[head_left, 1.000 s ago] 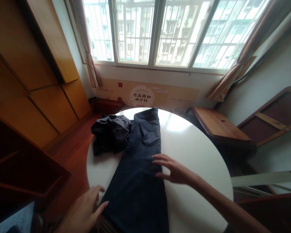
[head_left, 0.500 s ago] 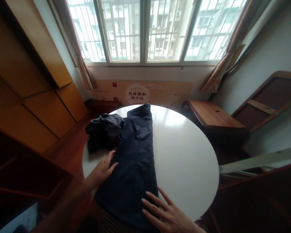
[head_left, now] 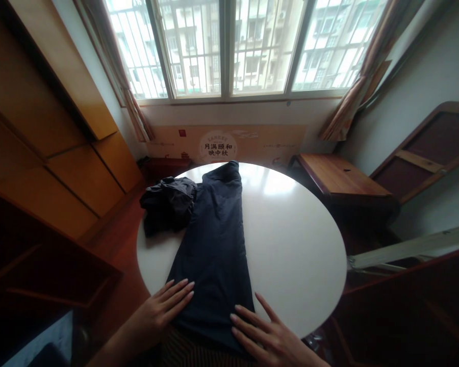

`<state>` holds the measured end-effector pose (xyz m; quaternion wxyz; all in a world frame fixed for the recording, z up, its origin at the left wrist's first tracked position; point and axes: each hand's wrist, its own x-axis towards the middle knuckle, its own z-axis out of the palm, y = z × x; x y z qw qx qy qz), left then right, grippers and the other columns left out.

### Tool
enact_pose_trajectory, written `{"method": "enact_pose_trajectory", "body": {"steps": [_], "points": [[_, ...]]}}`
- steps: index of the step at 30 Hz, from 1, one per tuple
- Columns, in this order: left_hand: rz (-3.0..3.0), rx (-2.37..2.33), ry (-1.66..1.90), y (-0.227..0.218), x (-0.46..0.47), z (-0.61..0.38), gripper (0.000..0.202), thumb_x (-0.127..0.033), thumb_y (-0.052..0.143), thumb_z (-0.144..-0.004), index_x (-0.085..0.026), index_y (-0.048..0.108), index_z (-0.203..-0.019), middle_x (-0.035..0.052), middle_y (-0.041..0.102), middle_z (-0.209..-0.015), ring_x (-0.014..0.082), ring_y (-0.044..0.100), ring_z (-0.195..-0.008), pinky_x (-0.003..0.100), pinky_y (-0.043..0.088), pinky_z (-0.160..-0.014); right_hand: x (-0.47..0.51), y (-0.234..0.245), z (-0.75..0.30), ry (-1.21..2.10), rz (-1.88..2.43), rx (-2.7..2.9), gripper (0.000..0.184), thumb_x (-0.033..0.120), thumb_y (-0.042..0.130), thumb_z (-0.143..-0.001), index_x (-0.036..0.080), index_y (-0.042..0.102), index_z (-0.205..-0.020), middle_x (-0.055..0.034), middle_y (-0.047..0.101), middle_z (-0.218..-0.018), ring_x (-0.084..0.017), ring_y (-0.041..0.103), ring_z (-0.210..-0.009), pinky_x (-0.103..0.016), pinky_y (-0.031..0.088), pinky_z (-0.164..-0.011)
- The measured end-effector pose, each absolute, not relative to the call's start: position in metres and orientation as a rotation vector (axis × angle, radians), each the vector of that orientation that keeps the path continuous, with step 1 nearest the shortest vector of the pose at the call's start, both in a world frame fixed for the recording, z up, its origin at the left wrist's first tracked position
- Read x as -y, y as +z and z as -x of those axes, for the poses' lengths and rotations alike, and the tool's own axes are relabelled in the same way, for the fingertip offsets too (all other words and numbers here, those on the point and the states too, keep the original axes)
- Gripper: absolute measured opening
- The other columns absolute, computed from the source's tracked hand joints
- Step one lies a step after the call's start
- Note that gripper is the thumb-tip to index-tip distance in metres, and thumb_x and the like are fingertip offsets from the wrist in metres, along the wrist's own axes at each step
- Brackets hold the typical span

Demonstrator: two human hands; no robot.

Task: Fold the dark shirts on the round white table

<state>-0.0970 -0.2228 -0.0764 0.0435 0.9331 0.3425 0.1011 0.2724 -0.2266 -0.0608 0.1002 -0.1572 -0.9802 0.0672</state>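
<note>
A dark blue garment (head_left: pixel 218 244) lies lengthwise on the round white table (head_left: pixel 294 244), narrow at the far end and wider towards me. Its exact kind is unclear. My left hand (head_left: pixel 162 308) rests flat on the near left edge of the cloth, fingers stretched out. On the near right edge lies my right hand (head_left: pixel 265 331), its fingers spread and the index finger reaching past the edge over the table. Neither hand grips anything. A crumpled black cloth bundle (head_left: pixel 168 204) sits at the table's far left, touching the blue garment.
Beyond the table are a barred window (head_left: pixel 258 51) and a printed panel (head_left: pixel 268 140). A low wooden table (head_left: pixel 344 176) stands at the back right. Orange cabinets (head_left: pixel 76 178) line the left side. A pale beam (head_left: pixel 409 250) is close to the table's right edge.
My left hand has moved down along the garment's left edge towards me and now lies flat. The garment's near left part looks smoother and narrower. My right hand stays nearly in place.
</note>
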Motion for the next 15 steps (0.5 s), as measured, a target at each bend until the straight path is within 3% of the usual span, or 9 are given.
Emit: {"method": "enact_pose_trajectory", "body": {"steps": [3, 8, 11, 13, 15], "points": [[-2.851, -0.973, 0.335, -0.078, 0.22, 0.103, 0.067, -0.006, 0.045, -0.094, -0.034, 0.028, -0.153, 0.0047, 0.05, -0.146, 0.0214, 0.044, -0.138, 0.04, 0.04, -0.113, 0.228, -0.062, -0.272, 0.166, 0.452, 2.887, 0.044, 0.016, 0.045, -0.099, 0.012, 0.047, -0.142, -0.0102, 0.049, -0.146, -0.027, 0.035, -0.142, -0.056, 0.018, -0.118], [-2.689, -0.9, 0.28, -0.045, 0.211, 0.105, 0.054, -0.038, 0.066, -0.089, -0.033, 0.051, -0.141, 0.0071, 0.057, -0.14, 0.0266, 0.053, -0.13, 0.044, 0.041, -0.112, 0.231, -0.064, -0.277, 0.376, 0.472, 2.722, 0.047, 0.022, 0.057, -0.094, 0.021, 0.05, -0.14, -0.0104, 0.055, -0.141, -0.027, 0.045, -0.136, -0.05, 0.038, -0.112], [-2.525, -1.075, 0.437, -0.021, 0.188, 0.091, 0.033, -0.032, 0.054, -0.096, -0.028, 0.065, -0.126, 0.0077, 0.065, -0.129, 0.0238, 0.058, -0.124, 0.042, 0.044, -0.109, 0.211, -0.052, -0.278, 0.654, 0.712, 2.323, 0.04, 0.03, 0.06, -0.092, 0.023, 0.057, -0.131, -0.0139, 0.061, -0.133, -0.025, 0.057, -0.125, -0.04, 0.052, -0.101], [-2.441, -1.165, 0.558, -0.008, 0.153, 0.074, 0.031, -0.03, 0.047, -0.098, -0.023, 0.07, -0.118, 0.0092, 0.067, -0.123, 0.0228, 0.059, -0.12, 0.039, 0.046, -0.107, 0.178, -0.042, -0.274, 0.816, 0.959, 1.97, 0.025, 0.034, 0.057, -0.093, 0.022, 0.065, -0.115, -0.0144, 0.066, -0.123, -0.025, 0.064, -0.114, -0.038, 0.057, -0.092], [-2.386, -1.22, 0.604, 0.002, 0.1, 0.054, 0.033, -0.036, 0.046, -0.097, -0.021, 0.07, -0.114, 0.0095, 0.067, -0.121, 0.0232, 0.06, -0.117, 0.038, 0.045, -0.107, 0.132, -0.035, -0.266, 1.007, 1.156, 1.69, 0.026, 0.038, 0.06, -0.091, 0.019, 0.065, -0.109, -0.0146, 0.068, -0.115, -0.024, 0.068, -0.104, -0.037, 0.061, -0.084]]}}
